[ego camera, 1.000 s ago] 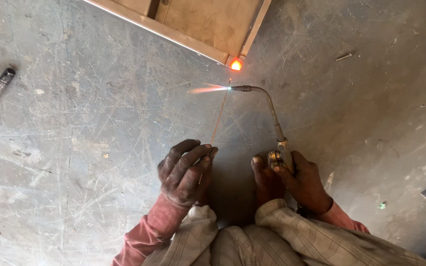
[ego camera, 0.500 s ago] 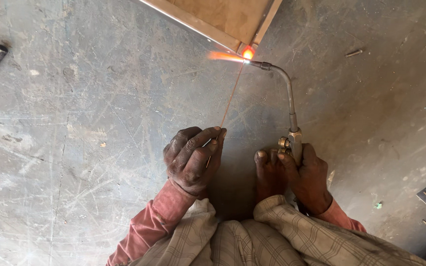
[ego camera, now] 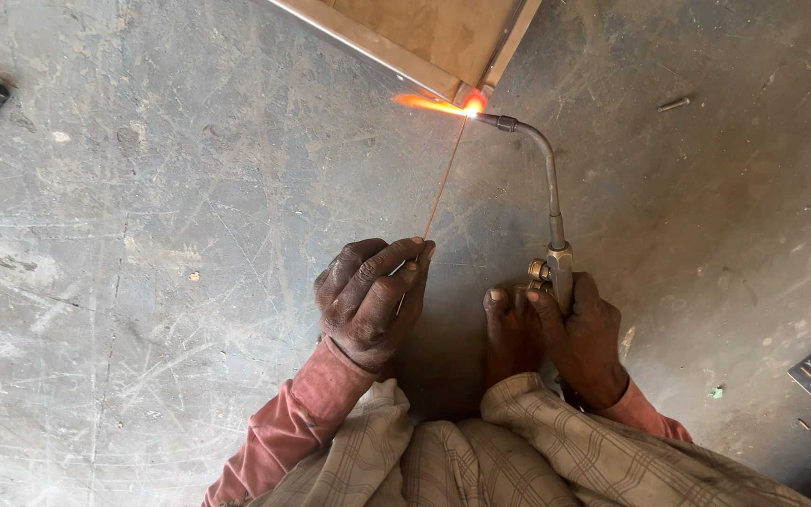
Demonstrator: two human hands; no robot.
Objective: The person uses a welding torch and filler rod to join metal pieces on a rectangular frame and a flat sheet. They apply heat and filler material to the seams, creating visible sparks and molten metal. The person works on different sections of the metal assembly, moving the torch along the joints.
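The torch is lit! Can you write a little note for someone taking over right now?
Left hand: fingers pinch a thin filler rod, its tip at the glowing corner.
Right hand: gripping the torch, flame on the metal frame corner.
Done: corner joint is red-hot.
Left: cannot tell how much of the joint is filled.
A bare foot rests beside the torch hand.

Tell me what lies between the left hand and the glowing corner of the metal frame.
In the head view, only the thin rod held by the left hand spans bare concrete floor to the glowing corner.
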